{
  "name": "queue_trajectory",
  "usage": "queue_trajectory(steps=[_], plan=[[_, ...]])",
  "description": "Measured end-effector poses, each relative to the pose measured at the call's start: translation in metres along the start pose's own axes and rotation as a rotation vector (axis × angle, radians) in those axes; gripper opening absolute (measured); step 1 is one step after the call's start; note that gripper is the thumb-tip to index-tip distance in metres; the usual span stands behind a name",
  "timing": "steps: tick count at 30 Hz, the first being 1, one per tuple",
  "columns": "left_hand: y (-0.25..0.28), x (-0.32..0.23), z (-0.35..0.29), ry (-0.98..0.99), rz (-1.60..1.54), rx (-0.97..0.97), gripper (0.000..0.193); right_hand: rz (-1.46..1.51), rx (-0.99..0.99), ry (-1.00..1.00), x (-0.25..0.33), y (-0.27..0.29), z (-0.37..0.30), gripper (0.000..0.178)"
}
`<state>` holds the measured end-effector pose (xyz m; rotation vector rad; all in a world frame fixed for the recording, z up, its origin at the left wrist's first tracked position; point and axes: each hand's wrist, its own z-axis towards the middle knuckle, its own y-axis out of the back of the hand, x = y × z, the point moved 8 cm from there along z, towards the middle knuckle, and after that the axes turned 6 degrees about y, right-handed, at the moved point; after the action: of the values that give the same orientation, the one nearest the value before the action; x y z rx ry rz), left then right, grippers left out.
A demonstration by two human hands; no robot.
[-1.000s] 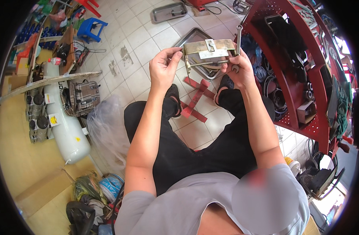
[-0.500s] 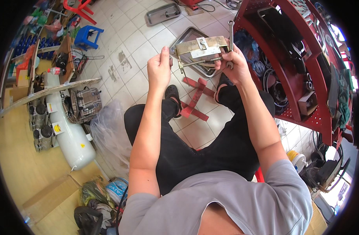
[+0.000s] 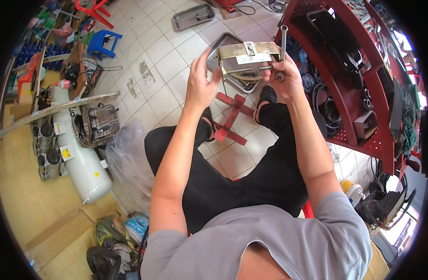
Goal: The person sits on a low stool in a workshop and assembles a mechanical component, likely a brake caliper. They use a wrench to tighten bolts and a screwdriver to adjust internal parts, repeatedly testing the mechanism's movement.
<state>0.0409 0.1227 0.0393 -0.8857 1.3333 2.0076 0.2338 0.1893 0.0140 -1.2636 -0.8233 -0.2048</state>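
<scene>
Bracket (image 3: 228, 50) is up in the air between my two hands, above the floor (image 3: 169, 77); from this view it overlaps the metal tray (image 3: 227, 36) behind it. My right hand (image 3: 289, 79) looks to be doing the carrying: grip closed around the bracket's right end, wrench (image 3: 283, 44) in the same hand, near upright, ring end up, open end poking out below. My left hand (image 3: 202, 86) is at the left end, grip fairly wide, fingers spread, thumb at or just beside the metal. Can't call contact there; too small to tell. Rod (image 3: 241, 71) runs under the band, white plate (image 3: 254, 58) on its front.

What could go wrong: one hand shares two things, so loosening for the wrench might let the bracket tip, left end first, if my left thumb isn't really supporting it. Wrench could slide out too, since it's wedged rather than fully wrapped, I'd judge. A drop would likely hit the tray or the red stand (image 3: 231, 122) below. Fingertips near the rod could get pinched if the frame twists suddenly.
</scene>
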Motion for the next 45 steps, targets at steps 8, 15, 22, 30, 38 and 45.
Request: queue_trajectory(steps=[8, 15, 22, 30, 38, 45], plan=[[-0.029, 0.009, 0.023, -0.025, -0.004, 0.14, 0.025, -0.031, -0.088, -0.024, -0.002, 0.021, 0.008, 0.031], [-0.044, 0.019, 0.035, -0.112, 0.069, 0.076, 0.017, -0.089, -0.084, -0.039, -0.003, 0.04, 0.026, 0.043], [-0.064, 0.147, 0.095, 0.574, -0.316, -0.15, 0.037, -0.265, -0.179, 0.043, 0.03, 0.079, 0.059, 0.027], [-0.198, 0.265, 0.098, 0.534, -0.019, -0.013, 0.039, -0.244, -0.295, 0.123, 0.049, 0.105, 0.074, 0.022], [-0.296, 0.396, 0.021, 1.077, -0.297, 0.03, 0.035, -0.203, -0.445, 0.034, 0.04, 0.113, 0.081, 0.022], [-0.333, 0.42, 0.0, 1.028, 0.028, 0.413, 0.034, -0.288, -0.497, 0.002, 0.035, 0.12, 0.083, 0.024]])
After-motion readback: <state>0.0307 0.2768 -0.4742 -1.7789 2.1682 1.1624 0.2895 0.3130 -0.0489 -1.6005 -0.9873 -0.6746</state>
